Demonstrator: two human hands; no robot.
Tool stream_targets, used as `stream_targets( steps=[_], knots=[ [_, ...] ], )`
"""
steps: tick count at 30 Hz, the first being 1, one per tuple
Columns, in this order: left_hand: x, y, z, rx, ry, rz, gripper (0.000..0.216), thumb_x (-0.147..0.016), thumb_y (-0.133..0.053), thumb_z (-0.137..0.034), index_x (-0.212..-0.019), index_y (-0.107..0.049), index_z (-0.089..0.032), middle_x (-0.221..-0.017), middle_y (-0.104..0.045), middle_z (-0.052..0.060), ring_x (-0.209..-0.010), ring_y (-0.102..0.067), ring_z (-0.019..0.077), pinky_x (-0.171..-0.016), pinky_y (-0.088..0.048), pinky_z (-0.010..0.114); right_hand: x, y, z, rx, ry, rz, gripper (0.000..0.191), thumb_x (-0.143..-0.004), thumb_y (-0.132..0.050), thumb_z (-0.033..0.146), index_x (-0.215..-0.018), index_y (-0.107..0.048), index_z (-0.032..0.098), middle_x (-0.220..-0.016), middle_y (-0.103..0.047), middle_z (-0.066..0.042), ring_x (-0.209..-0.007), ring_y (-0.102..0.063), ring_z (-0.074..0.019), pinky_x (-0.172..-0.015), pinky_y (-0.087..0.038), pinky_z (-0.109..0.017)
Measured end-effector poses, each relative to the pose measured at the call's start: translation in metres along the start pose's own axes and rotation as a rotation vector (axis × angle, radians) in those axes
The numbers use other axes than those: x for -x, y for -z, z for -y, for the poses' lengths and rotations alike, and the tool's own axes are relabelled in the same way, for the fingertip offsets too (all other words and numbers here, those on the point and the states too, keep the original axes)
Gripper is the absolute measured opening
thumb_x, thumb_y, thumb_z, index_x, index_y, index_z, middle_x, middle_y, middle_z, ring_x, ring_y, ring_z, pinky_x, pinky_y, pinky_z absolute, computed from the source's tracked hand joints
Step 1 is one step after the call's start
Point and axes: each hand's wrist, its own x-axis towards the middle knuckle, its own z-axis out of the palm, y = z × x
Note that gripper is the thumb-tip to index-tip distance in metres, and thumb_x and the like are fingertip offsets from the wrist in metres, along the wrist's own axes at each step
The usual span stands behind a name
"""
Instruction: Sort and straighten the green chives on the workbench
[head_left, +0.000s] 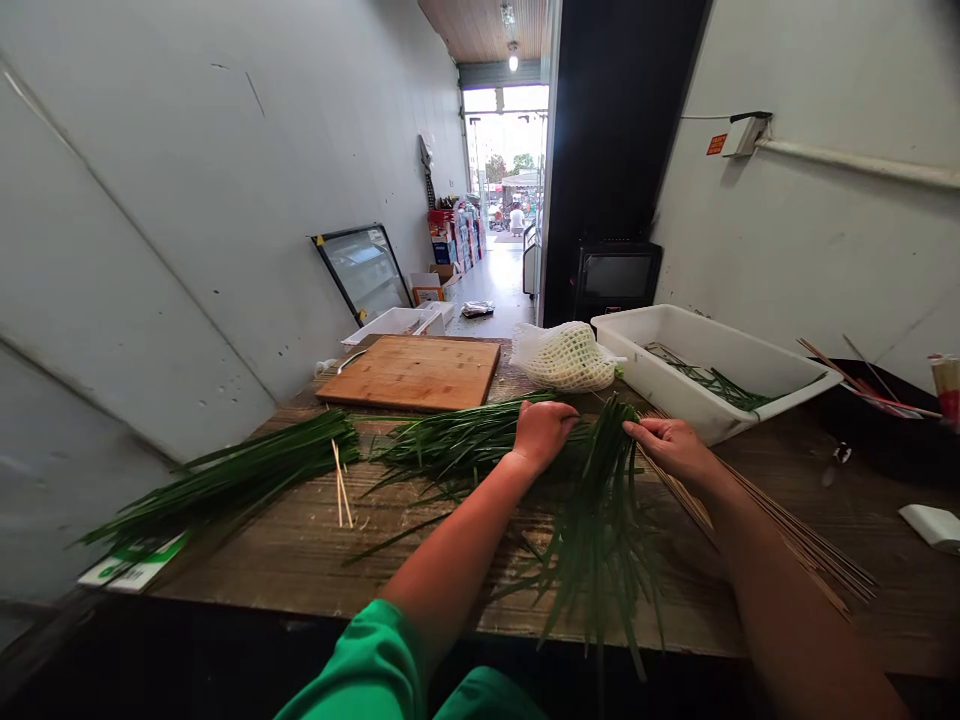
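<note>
Long green chives hang in a loose bunch [600,480], their tips spreading over the table's front edge. My right hand [670,447] pinches this bunch near its upper end, thumb against fingers. Just left of it, my left hand [541,432] is closed with its fingertips together on thin green chives. Under and beside my left hand lies a pile of chives [450,440]. Farther left rests another bundle of chives [247,475], with a few thin bamboo skewers [341,485] at its right end. Many more skewers [795,540] lie partly beneath my right forearm.
A wooden cutting board [420,370] lies at the back of the table [285,560]. To its right are a white foam-net bundle [566,358] and a white plastic tub [697,350] with chives inside. A dark pan [885,420] stands at right. A wall borders the left side.
</note>
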Motion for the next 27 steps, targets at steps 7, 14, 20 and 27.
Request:
stream_targets(
  steps=[7, 14, 20, 27],
  knots=[
    [-0.008, -0.013, 0.000, 0.632, 0.170, -0.144, 0.019, -0.076, -0.060, -0.027, -0.084, -0.073, -0.014, -0.064, -0.068, 0.002, -0.058, -0.059, 0.0122, -0.059, -0.044, 0.023, -0.001, -0.003, 0.000, 0.011, 0.031, -0.012, 0.053, -0.077, -0.042, 0.065, -0.051, -0.040, 0.019, -0.055, -0.029, 0.003, -0.054, -0.030, -0.0110, -0.050, -0.025, -0.025],
    [-0.008, -0.015, -0.008, 0.666, 0.146, -0.163, 0.021, -0.076, -0.057, -0.021, -0.089, -0.073, -0.015, -0.073, -0.071, 0.004, -0.066, -0.062, 0.0133, -0.067, -0.049, 0.025, 0.003, -0.004, 0.009, -0.001, 0.024, 0.004, 0.049, -0.078, -0.043, 0.061, -0.052, -0.039, 0.019, -0.057, -0.031, 0.002, -0.056, -0.032, -0.0115, -0.052, -0.026, -0.025],
    [-0.007, -0.012, -0.013, 0.689, 0.153, -0.195, 0.022, -0.076, -0.058, -0.022, -0.092, -0.073, -0.015, -0.075, -0.072, 0.004, -0.065, -0.062, 0.0130, -0.069, -0.050, 0.026, 0.002, -0.003, 0.009, 0.014, 0.035, 0.015, 0.050, -0.078, -0.042, 0.061, -0.051, -0.041, 0.019, -0.056, -0.032, 0.003, -0.055, -0.033, -0.0114, -0.051, -0.026, -0.025],
    [-0.005, -0.009, -0.015, 0.668, 0.139, -0.215, 0.022, -0.077, -0.058, -0.022, -0.091, -0.073, -0.014, -0.076, -0.072, 0.005, -0.070, -0.064, 0.0143, -0.071, -0.050, 0.026, 0.002, -0.004, 0.009, 0.012, 0.029, 0.014, 0.051, -0.078, -0.041, 0.063, -0.051, -0.040, 0.019, -0.056, -0.031, 0.003, -0.055, -0.032, -0.0113, -0.051, -0.025, -0.025]
  ],
)
